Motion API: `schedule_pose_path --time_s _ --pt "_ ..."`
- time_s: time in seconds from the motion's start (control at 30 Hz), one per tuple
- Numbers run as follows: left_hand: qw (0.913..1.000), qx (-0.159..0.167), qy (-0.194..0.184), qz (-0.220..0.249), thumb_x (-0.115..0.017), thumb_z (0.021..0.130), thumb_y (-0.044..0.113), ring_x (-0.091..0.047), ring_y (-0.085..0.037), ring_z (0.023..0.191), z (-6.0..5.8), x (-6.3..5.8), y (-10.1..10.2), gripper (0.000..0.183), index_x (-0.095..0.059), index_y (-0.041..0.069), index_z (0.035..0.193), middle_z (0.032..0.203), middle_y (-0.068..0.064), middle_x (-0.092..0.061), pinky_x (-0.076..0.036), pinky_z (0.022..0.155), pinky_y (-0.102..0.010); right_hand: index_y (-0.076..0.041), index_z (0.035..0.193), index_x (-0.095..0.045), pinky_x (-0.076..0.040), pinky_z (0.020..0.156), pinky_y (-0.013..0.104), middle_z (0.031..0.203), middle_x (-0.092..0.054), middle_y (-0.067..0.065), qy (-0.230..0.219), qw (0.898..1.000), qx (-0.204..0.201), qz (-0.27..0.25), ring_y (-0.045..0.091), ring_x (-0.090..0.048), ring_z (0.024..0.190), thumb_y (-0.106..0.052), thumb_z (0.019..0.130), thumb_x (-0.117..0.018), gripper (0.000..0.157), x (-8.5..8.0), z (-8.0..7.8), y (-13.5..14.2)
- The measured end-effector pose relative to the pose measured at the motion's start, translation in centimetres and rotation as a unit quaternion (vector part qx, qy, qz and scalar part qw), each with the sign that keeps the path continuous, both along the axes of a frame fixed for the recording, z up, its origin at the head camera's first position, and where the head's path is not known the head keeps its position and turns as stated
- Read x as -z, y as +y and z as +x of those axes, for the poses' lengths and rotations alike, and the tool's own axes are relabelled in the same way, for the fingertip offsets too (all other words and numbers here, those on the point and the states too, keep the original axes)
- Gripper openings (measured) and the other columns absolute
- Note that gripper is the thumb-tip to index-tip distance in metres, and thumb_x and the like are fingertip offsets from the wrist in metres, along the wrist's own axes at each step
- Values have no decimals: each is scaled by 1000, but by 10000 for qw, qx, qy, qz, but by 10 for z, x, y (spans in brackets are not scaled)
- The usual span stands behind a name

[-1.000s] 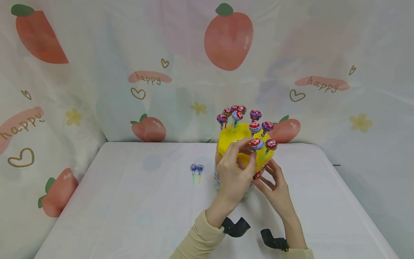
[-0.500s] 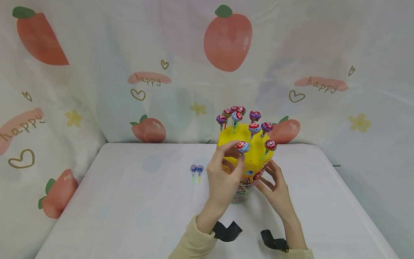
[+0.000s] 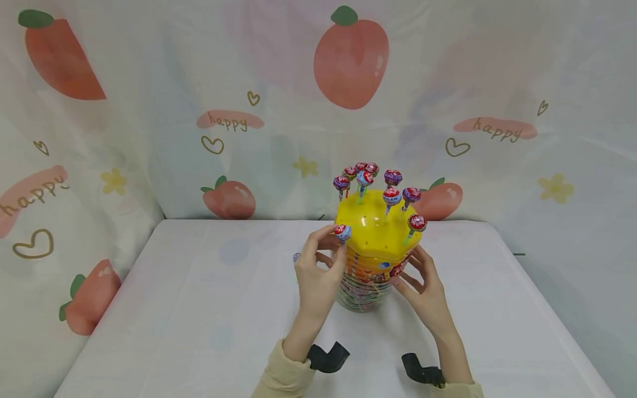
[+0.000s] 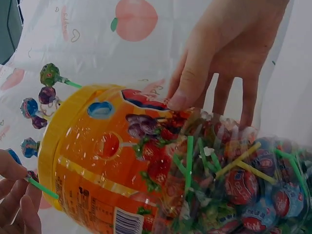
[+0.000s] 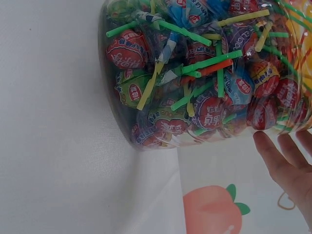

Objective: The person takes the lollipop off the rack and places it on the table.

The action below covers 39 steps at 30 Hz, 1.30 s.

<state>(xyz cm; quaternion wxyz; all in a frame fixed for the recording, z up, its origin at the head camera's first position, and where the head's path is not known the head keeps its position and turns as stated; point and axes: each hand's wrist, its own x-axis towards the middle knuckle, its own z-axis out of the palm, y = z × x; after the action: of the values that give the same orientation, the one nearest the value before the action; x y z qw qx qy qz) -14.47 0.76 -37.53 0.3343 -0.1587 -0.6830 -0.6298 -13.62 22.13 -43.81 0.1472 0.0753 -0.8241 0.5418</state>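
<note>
A large clear jar (image 3: 363,293) of wrapped lollipops stands on the table, with an orange printed label and a yellow lid (image 3: 373,232). My left hand (image 3: 318,276) pinches a blue-and-red lollipop (image 3: 343,232) between thumb and fingers at the lid's left front edge. Its green stick (image 4: 45,188) shows in the left wrist view, the tip close to the lid's rim; whether they touch I cannot tell. Against the jar's right side rest the fingertips and thumb of my right hand (image 3: 428,296), fingers mostly extended. Several lollipops (image 3: 391,197) stand upright in the lid.
Just left of the left hand, a loose lollipop (image 3: 297,257) on the white table (image 3: 209,309) is mostly hidden behind the fingers. A printed cloth (image 3: 278,66) hangs behind the table and along its sides.
My left hand has moved left across the front of the lid with the lollipop, from the right front to the left front edge. It now covers the loose lollipops. The right hand keeps its place.
</note>
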Motion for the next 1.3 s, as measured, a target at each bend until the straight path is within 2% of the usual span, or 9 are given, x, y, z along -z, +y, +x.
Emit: schedule_pose_path --time_s 0.27,0.47,0.73,0.8,0.87,1.1,1.3 --pt "9973 -295 -670 -10 -70 83 3 -63 -19 81 -8 20 -11 36 -63 11 117 91 -9 -69 -47 60 -19 -21 153 -21 -41 92 5 151 -33 11 -6 10000 20 19 -9 -34 124 -6 88 -67 81 -1 0 -1" --pt "9947 -465 -915 -9 -69 84 1 -64 -21 79 -16 33 -18 33 -64 11 115 90 -10 -69 -48 60 -18 -21 153 -21 -42 92 6 151 -33 10 -49 10000 11 -10 -9 -34 124 -6 87 -67 81 -2 1 -2" --pt "9891 -542 -1360 152 -69 83 -1 -65 -23 79 -26 48 -24 33 -65 9 114 91 -13 -70 -48 62 -18 -22 153 -21 -41 92 5 152 -33 10 -12 10000 18 43 -10 -34 124 -6 88 -67 81 -3 2 -3" --pt "9867 -473 -1538 220 -69 82 -2 -65 -26 80 -29 50 -28 34 -65 7 114 92 -14 -70 -47 62 -16 -21 153 -21 -40 91 4 152 -33 10 -3 10000 15 30 -10 -34 124 -6 88 -67 81 -3 2 -3" --pt "9836 -391 -1735 295 -69 82 -3 -65 -29 81 -31 51 -32 34 -65 5 114 92 -17 -70 -46 62 -15 -21 153 -21 -41 91 4 152 -33 10 7 10000 1 20 -10 -34 124 -6 88 -67 81 -4 2 -3" --pt "9723 -135 -2301 396 -67 81 -7 -63 -26 79 -25 35 -49 31 -64 -2 111 93 -25 -68 -46 65 -16 -21 153 -21 -41 92 4 151 -32 11 29 10000 -27 6 -10 -34 124 -5 88 -66 81 -4 2 -3" --pt "9679 -142 -2475 414 -67 78 -10 -62 -16 72 -33 48 -62 31 -64 -6 109 92 -29 -68 -47 64 -13 -21 153 -21 -40 92 4 151 -32 11 22 10000 -14 21 -11 -34 124 -5 88 -66 81 -4 2 -3"
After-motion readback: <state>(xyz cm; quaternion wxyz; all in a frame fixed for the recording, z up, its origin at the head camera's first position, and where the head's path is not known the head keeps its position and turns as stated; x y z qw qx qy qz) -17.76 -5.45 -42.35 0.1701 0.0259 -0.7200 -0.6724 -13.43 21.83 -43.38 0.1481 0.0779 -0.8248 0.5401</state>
